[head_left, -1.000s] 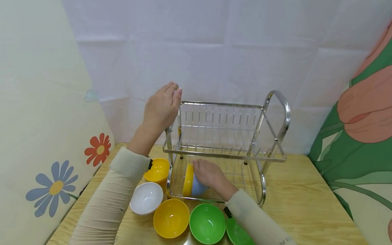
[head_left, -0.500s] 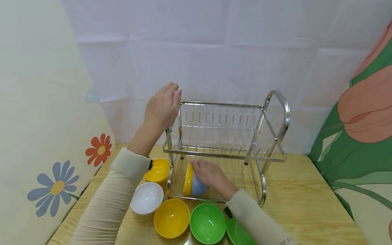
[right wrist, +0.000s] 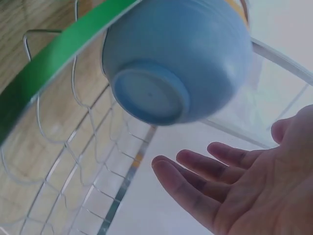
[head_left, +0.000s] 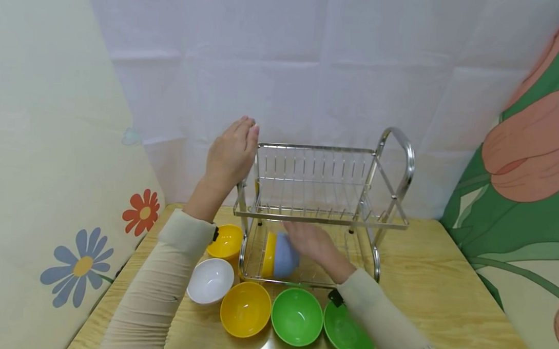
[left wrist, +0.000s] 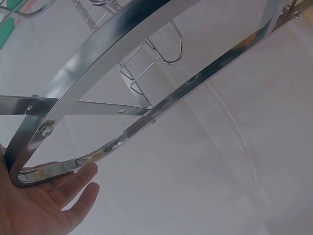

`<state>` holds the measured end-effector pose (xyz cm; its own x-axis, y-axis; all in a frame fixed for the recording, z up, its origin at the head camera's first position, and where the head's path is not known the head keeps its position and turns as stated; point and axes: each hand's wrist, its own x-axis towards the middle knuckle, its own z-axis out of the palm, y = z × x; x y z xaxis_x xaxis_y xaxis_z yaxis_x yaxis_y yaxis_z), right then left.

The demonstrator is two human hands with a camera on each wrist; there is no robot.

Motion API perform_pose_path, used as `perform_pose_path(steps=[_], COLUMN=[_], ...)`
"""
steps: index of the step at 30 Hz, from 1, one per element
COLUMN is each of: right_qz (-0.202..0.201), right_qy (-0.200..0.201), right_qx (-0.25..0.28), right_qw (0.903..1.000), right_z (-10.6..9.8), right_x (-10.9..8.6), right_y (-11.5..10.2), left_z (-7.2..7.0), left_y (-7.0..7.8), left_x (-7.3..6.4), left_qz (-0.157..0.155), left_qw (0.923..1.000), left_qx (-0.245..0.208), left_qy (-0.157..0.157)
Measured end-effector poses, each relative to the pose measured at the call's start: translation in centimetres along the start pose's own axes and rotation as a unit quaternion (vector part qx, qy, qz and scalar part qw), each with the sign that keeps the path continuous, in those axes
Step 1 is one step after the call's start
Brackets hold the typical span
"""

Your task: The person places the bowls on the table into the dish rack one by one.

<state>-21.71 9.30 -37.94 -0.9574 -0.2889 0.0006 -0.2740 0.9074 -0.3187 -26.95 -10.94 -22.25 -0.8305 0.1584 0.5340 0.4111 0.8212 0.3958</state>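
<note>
My left hand (head_left: 231, 155) rests at the top of the left upright of a chrome two-tier dish rack (head_left: 301, 221). In the left wrist view its palm lies against the bent end of the metal tube (left wrist: 112, 44), with loosely extended fingers (left wrist: 78, 188). A blue bowl (head_left: 286, 256) stands on its side in the lower tier, against a yellow bowl (head_left: 268, 255) on its left. Just right of the blue bowl is my right hand (head_left: 311, 242), fingers extended and holding nothing. The right wrist view shows a gap between those fingertips and the blue bowl's foot (right wrist: 149, 95).
Left of the rack sit another yellow bowl (head_left: 226, 241) and a white bowl (head_left: 211, 281). In front stand a yellow bowl (head_left: 245, 309), a green bowl (head_left: 297, 317) and a second green bowl (head_left: 345, 331), partly under the right sleeve. A white cloth (head_left: 288, 67) hangs behind.
My right hand has let go of the blue bowl and moved to the right with its fingers straightened. The bowl stays in the lower tier. My left hand has not moved.
</note>
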Motion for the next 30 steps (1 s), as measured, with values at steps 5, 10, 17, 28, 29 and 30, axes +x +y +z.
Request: perform_pose_path(steps=[5,10,17,28,29,30], right_qz=[0.026,0.031,0.034,0.019,0.017,0.017], right_qy=[0.018,0.030,0.028,0.044,0.045,0.046], right_qx=[0.082,0.123,0.133,0.130,0.130,0.132], right_qw=[0.9962,0.9915,0.9902,0.9904,0.9903,0.9900], right_z=[-1.2,-2.0,-2.7,-3.4,-3.4,-3.4], right_x=[-1.1,-2.4,-4.5,-7.2,-7.4,-7.7], right_y=[0.7,1.1,1.7,2.4,2.5,2.5], left_z=[-0.1,-0.1,-0.1,0.0,0.0,0.0], left_y=[0.0,-0.1,0.0,0.0,0.0,0.0], left_x=[0.0,0.1,0.0,-0.1,-0.1,-0.1], left_qz=[-0.001,0.000,0.001,0.001,0.001,0.000], left_qw=[1.0000,1.0000,1.0000,1.0000,1.0000,1.0000], left_qx=[0.001,0.002,0.004,0.006,0.006,0.005], left_qy=[-0.001,-0.003,-0.003,-0.003,-0.003,-0.003])
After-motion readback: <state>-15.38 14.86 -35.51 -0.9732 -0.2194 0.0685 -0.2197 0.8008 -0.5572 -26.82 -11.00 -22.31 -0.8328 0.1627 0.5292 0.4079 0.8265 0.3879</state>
